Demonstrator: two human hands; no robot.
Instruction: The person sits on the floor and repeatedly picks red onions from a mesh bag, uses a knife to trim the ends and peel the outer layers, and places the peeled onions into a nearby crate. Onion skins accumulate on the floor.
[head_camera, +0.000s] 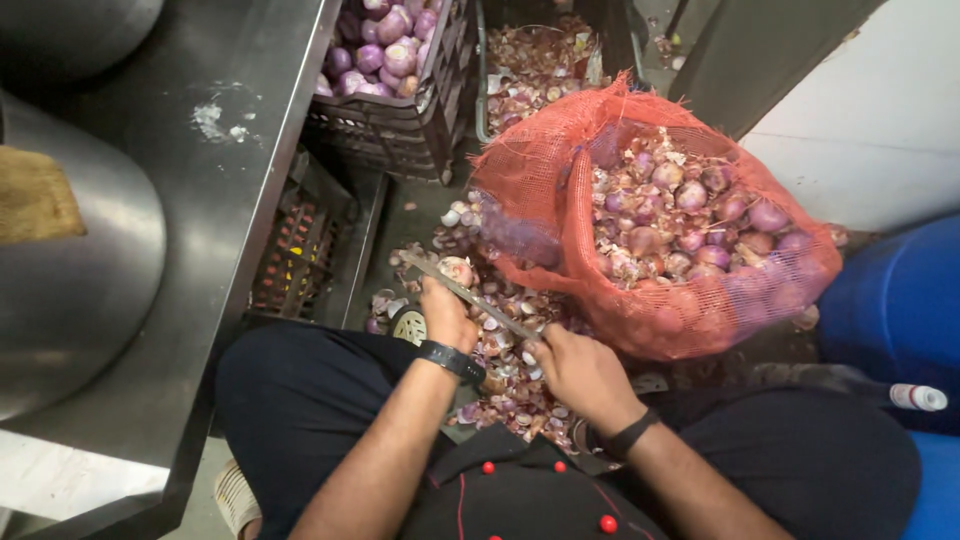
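Note:
My left hand holds a small purple onion at its fingertips. My right hand grips the handle of a long knife, whose blade runs up and left across the onion. Below both hands lies a heap of onion peels and trimmings on the floor. Just to the right an open red mesh sack is full of unpeeled purple onions. I sit low, with dark trousers and a black jacket with red buttons showing.
A black plastic crate with peeled onions stands at the back, and a container of peels beside it. A steel table with large metal pots fills the left. A blue drum and a small white bottle are at the right.

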